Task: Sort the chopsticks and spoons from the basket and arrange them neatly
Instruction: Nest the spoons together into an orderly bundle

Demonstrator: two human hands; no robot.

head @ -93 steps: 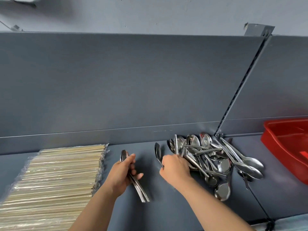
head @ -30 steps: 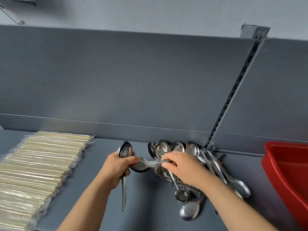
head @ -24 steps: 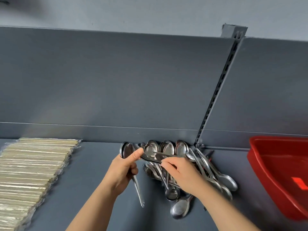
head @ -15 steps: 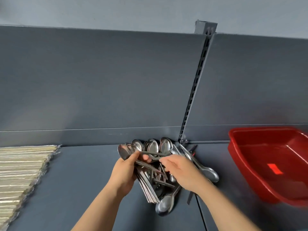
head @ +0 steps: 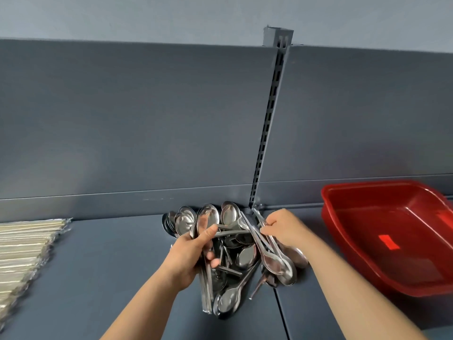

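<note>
Head view: the left hand (head: 188,256), fingers curled round a nested spoon bundle (head: 206,223), holds the bowls aligned, likely so another can join. The right hand (head: 284,229) pinches a handle in the loose spoon pile (head: 245,256) heaped against the shelf's (head: 110,266) back edge. Wrapped chopsticks (head: 24,249) lie at the left edge and the red basket (head: 382,217) at the right. Bare shelf between the bundle and the chopsticks offers laying room.
</note>
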